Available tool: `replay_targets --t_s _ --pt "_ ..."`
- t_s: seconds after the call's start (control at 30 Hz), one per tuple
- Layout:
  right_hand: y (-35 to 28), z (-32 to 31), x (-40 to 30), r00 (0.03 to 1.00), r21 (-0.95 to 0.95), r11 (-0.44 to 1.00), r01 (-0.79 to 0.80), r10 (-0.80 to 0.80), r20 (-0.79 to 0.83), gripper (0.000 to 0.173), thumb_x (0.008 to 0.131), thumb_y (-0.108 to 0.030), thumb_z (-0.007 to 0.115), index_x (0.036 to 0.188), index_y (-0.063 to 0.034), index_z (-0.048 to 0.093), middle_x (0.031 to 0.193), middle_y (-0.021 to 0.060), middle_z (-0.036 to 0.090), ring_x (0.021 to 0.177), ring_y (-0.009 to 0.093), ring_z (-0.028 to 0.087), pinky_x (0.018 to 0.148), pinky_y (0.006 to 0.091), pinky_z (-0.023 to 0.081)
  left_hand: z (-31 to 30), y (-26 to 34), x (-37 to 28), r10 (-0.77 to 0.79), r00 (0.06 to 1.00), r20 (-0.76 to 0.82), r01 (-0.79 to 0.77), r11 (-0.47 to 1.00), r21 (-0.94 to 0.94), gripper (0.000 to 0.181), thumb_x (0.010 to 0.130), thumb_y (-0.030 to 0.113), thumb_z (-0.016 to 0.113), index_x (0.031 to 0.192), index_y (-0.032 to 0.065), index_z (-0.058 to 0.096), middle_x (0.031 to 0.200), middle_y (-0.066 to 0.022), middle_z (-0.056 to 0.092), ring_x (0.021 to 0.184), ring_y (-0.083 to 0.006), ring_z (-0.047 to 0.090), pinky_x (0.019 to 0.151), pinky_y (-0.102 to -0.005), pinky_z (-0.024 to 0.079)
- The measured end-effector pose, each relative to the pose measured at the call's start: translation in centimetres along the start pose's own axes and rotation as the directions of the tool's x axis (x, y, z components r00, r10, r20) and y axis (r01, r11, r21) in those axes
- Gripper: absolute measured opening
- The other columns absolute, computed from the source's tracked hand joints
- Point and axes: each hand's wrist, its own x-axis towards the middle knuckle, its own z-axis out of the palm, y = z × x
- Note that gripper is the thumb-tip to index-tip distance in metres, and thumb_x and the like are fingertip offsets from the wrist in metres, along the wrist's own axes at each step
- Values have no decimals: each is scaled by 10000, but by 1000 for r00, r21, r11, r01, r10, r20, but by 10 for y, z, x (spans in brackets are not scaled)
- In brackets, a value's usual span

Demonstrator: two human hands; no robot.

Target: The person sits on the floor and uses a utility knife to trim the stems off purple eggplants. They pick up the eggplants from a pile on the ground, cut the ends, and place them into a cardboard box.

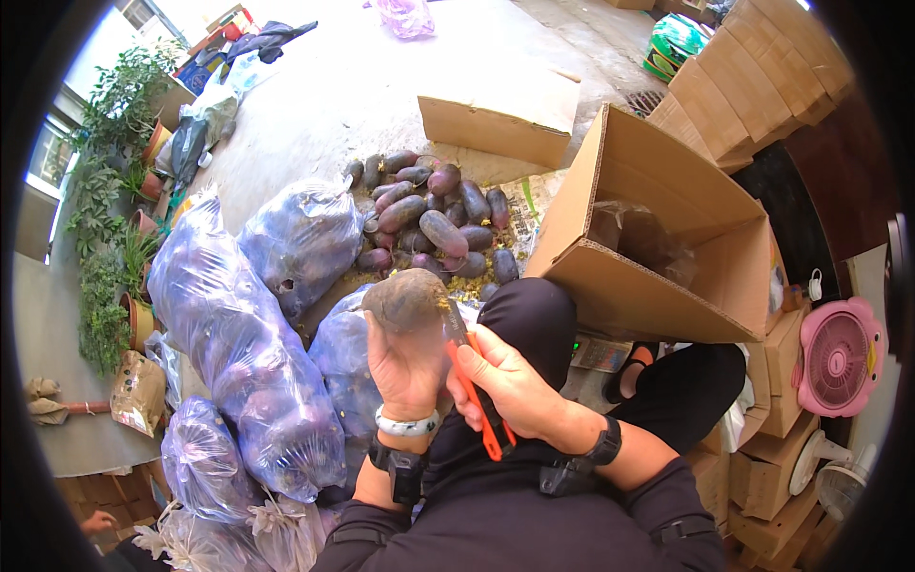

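Note:
My left hand [406,365] cups a large soil-brown radish [402,299] from below, its thin root end towards the left. An orange and black utility knife [480,397] is gripped in my right hand [511,379]. The knife's dark blade end reaches the radish's right end, where a yellowish-brown crown shows. Just beyond, many dark purple radishes [443,232] lie heaped on the ground among yellow leafy scraps [465,286]. Below and left of my left hand sits a bluish clear plastic bag [339,357] filled with similar roots.
Long stuffed plastic bags [243,343] lie at left. An open cardboard box [643,236] with a plastic liner stands close at right. Farther off are another cardboard box [493,132], stacked cartons [758,71], a pink fan [836,357] and potted plants [139,314]. Another person's hand [99,522] shows lower left.

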Motion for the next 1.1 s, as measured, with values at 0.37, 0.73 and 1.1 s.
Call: replay_targets --t_s 0.37,0.73,1.1 --pt "-41 -9 15 968 -614 756 -227 102 -231 342 944 -117 456 1262 -23 372 851 117 545 676 205 594 554 338 523 3 50 1 471 829 302 -513 424 747 502 933 165 586 1370 47 369 1319 -124 492 1213 -266 494 1035 -438 395" --pt "-108 -67 -140 435 -993 112 22 -896 -92 449 889 -43 599 1315 9 467 1244 155 561 1133 241 561 950 322 458 99 62 43 281 872 400 -445 116 888 785 807 181 723 1430 -4 281 1364 -214 440 1238 -330 465 1103 -459 299" --pt "-114 -180 -210 -62 -713 693 107 -711 -700 528 797 -32 701 1287 -55 505 1004 -6 510 882 88 464 815 235 416 212 -219 172 -900 407 155 -343 7 939 762 715 142 813 1328 22 375 1239 -123 548 1189 -239 529 1040 -398 430"
